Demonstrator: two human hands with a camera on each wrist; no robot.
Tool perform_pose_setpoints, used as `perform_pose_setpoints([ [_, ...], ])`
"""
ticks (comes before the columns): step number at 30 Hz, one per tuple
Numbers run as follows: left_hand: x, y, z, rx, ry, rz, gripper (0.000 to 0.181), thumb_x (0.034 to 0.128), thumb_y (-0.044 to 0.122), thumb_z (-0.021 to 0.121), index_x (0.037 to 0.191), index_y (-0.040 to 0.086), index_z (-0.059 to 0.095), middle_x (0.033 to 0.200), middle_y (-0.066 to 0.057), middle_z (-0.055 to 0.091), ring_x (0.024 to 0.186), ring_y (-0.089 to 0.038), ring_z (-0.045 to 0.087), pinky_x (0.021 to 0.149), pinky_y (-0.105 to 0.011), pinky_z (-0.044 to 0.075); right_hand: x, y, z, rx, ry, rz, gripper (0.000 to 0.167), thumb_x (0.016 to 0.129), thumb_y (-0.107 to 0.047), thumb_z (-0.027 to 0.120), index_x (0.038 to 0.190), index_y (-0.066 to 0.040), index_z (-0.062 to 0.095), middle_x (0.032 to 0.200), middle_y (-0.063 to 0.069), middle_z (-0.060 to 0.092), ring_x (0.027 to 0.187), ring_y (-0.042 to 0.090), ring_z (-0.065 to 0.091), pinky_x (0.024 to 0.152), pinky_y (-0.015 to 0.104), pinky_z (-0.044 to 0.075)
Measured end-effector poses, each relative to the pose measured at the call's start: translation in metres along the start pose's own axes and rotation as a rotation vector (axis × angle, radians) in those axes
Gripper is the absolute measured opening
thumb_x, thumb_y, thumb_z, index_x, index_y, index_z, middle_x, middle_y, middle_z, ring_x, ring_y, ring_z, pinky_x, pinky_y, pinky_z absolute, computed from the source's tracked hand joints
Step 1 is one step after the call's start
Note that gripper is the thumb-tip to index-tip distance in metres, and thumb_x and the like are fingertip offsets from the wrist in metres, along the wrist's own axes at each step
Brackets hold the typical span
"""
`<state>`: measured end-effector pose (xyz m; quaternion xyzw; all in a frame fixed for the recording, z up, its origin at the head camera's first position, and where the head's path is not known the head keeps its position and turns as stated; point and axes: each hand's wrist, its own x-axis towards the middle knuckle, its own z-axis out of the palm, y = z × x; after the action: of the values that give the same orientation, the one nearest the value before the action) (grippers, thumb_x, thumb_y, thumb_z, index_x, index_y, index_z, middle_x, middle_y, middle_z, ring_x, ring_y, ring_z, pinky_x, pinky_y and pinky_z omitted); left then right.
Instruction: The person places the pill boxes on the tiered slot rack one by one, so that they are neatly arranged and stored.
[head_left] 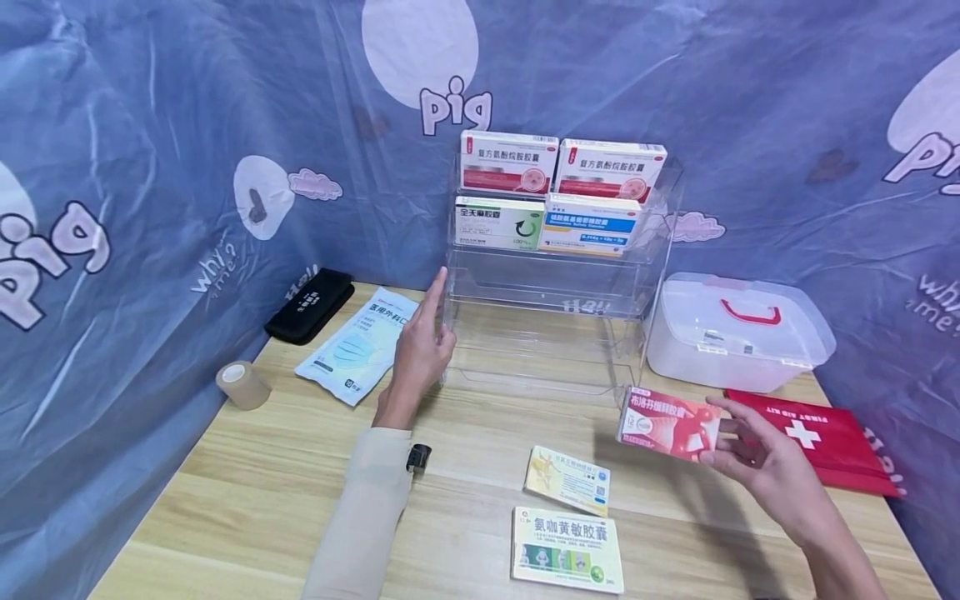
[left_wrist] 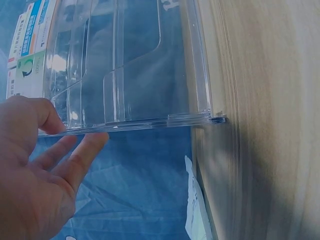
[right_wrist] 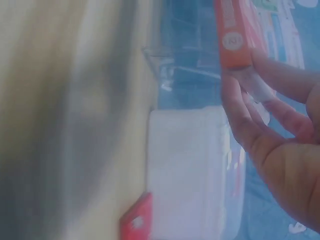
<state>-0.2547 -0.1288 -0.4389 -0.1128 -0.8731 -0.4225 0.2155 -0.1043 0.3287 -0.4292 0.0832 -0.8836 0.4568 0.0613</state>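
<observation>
The red box (head_left: 670,423) is in front of the lower right corner of the rack (head_left: 540,287); the right hand (head_left: 772,462) has its grip pinching one end. The left hand (head_left: 423,354) appears to pinch the rack's left edge. The work looks past halfway: two red-and-white boxes (head_left: 510,163), a green-and-white box (head_left: 498,223) and a blue-and-white box (head_left: 590,225) stand on the rack's upper two tiers. Probably left to shelve: the held box, plus a yellow box (head_left: 567,480) and a pale green box (head_left: 567,550) on the tabletop (head_left: 465,508) before the rack.
</observation>
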Motion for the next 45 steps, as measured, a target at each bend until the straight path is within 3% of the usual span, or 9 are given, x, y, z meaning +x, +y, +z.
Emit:
perform_pose_setpoints([
  [7,0.0,0.001,0.0,0.004,-0.005,-0.008,0.098,0.0927,-0.011,0.06,0.174,0.029,0.023,0.174,-0.008,0.039,0.128,-0.039,0.066,0.087,-0.051,0.061,0.022,-0.025,0.004,0.003,0.115,-0.114,0.086,0.081,0.021,0.079,0.159,-0.004,0.052,0.116,-0.03,0.068,0.096,-0.014,0.071,0.08,0.007,0.057],
  [12,0.0,0.003,0.0,0.003,-0.013,-0.016,0.098,0.0929,-0.011,0.06,0.174,0.03,0.022,0.175,-0.008,0.039,0.131,-0.04,0.066,0.088,-0.051,0.061,0.045,-0.045,0.011,0.012,0.192,-0.135,0.087,0.083,0.021,0.078,0.16,-0.007,0.051,0.123,-0.033,0.065,0.1,-0.018,0.069,0.082,0.004,0.055],
  [17,-0.001,0.003,0.0,0.004,-0.011,-0.025,0.099,0.0926,-0.011,0.06,0.174,0.031,0.022,0.175,-0.008,0.039,0.132,-0.041,0.065,0.089,-0.051,0.061,0.073,-0.07,0.021,-0.017,0.275,-0.146,0.085,0.085,0.017,0.079,0.16,-0.012,0.053,0.121,-0.026,0.056,0.101,-0.021,0.064,0.083,0.003,0.053],
  [24,-0.001,0.003,0.001,-0.007,-0.014,-0.016,0.1,0.0924,-0.011,0.06,0.174,0.031,0.021,0.175,-0.008,0.039,0.129,-0.04,0.068,0.085,-0.05,0.062,0.113,-0.104,0.04,0.062,0.405,-0.244,0.078,0.085,0.02,0.077,0.155,-0.008,0.058,0.116,-0.018,0.051,0.102,-0.013,0.066,0.091,0.008,0.054],
  [28,-0.001,0.004,0.0,-0.004,-0.006,-0.015,0.099,0.092,-0.011,0.061,0.174,0.029,0.023,0.174,-0.008,0.04,0.127,-0.041,0.069,0.085,-0.05,0.062,0.14,-0.116,0.053,0.092,0.446,-0.289,0.075,0.086,0.016,0.078,0.154,-0.01,0.059,0.115,-0.019,0.049,0.105,-0.011,0.066,0.093,0.01,0.055],
  [31,-0.001,0.004,-0.001,-0.001,-0.009,-0.017,0.098,0.0926,-0.011,0.061,0.174,0.03,0.022,0.174,-0.009,0.04,0.127,-0.04,0.069,0.086,-0.05,0.063,0.16,-0.119,0.066,0.071,0.46,-0.301,0.074,0.087,0.013,0.079,0.153,-0.013,0.06,0.114,-0.013,0.05,0.107,-0.003,0.067,0.094,0.009,0.055],
  [37,-0.002,0.003,-0.001,0.0,-0.018,-0.022,0.1,0.0932,-0.011,0.06,0.174,0.033,0.02,0.174,-0.008,0.041,0.128,-0.04,0.069,0.083,-0.049,0.062,0.191,-0.114,0.094,0.01,0.441,-0.345,0.07,0.087,0.013,0.078,0.151,-0.01,0.062,0.122,0.023,0.056,0.114,0.034,0.073,0.095,0.009,0.055],
  [39,-0.001,0.003,0.0,0.002,-0.014,-0.02,0.099,0.0925,-0.011,0.061,0.174,0.031,0.022,0.174,-0.009,0.041,0.127,-0.04,0.069,0.083,-0.049,0.062,0.197,-0.113,0.102,-0.016,0.423,-0.366,0.07,0.087,0.015,0.077,0.151,-0.011,0.062,0.123,0.026,0.056,0.115,0.04,0.073,0.096,0.011,0.056],
  [45,-0.001,0.003,-0.002,0.006,-0.014,-0.023,0.099,0.0921,-0.012,0.062,0.174,0.029,0.022,0.175,-0.008,0.039,0.13,-0.041,0.068,0.088,-0.051,0.062,0.208,-0.111,0.127,-0.149,0.348,-0.432,0.07,0.087,0.019,0.073,0.15,-0.01,0.063,0.122,0.025,0.059,0.11,0.039,0.076,0.097,0.035,0.064],
])
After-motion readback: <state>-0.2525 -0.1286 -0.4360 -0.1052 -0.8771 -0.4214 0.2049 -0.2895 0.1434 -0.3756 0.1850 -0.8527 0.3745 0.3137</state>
